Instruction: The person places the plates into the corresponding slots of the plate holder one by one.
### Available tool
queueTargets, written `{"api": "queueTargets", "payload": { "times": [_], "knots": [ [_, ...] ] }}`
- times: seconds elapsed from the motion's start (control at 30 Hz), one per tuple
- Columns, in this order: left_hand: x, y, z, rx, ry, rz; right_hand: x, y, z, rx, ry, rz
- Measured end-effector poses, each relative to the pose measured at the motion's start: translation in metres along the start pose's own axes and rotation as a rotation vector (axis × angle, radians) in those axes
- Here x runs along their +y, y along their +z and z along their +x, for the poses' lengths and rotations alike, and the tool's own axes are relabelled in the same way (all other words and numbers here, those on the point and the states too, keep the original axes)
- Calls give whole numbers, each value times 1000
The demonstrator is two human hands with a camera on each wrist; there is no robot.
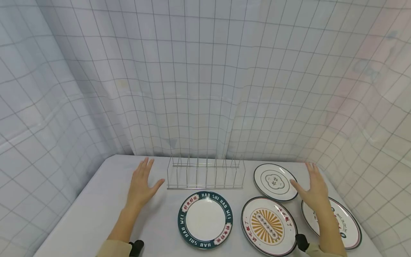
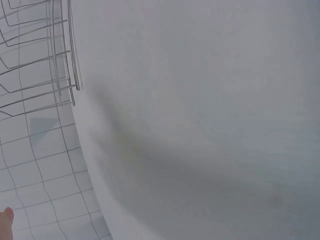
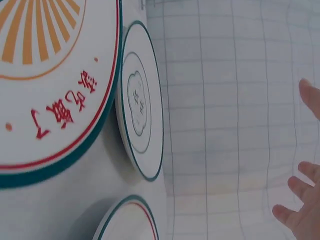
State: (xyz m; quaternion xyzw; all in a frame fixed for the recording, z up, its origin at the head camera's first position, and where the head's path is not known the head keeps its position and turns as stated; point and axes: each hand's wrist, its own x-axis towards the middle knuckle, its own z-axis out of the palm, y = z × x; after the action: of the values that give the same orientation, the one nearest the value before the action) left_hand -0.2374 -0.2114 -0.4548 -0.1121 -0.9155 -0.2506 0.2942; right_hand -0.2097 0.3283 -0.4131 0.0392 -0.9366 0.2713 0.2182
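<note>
My left hand [image 1: 140, 185] hovers with straight, spread fingers left of a wire dish rack [image 1: 205, 187]; it holds nothing. In the left wrist view only a fingertip [image 2: 6, 222] shows. My right hand [image 1: 314, 191] is held over the right side, fingers spread, nothing in it. Beneath and beside it lie a white plate with a grey emblem [image 1: 275, 182], a plate with an orange sunburst [image 1: 269, 226] and a dark-rimmed white plate [image 1: 343, 223], partly hidden by the right forearm. A green-rimmed plate [image 1: 205, 219] lies in front of the rack.
The white table [image 1: 96, 207] carries the rack and plates. Grid-patterned curtains [image 1: 199, 89] hang behind the table and along both sides. Dark wrist straps [image 1: 136, 247] show at the cuffs.
</note>
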Motion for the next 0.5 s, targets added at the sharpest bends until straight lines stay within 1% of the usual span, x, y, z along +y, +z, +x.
{"api": "queueTargets", "payload": {
  "times": [0.07,0.17,0.27,0.33,0.4,0.47,0.5],
  "knots": [
    [-3,2,7,-2,-3,-118,10,-8,-7,53,61,119],
    [-7,5,15,-64,-43,-282,28,-22,-22,94,213,269],
    [-10,6,22,-138,-100,-431,50,-32,-39,134,401,351],
    [-12,8,27,-176,-123,-523,68,-37,-51,185,524,368],
    [-14,10,31,-217,-139,-582,85,-41,-62,244,645,413],
    [-15,12,34,-252,-155,-608,97,-44,-72,293,750,446],
    [-15,13,35,-269,-163,-611,102,-45,-77,316,787,454]
  ]
}}
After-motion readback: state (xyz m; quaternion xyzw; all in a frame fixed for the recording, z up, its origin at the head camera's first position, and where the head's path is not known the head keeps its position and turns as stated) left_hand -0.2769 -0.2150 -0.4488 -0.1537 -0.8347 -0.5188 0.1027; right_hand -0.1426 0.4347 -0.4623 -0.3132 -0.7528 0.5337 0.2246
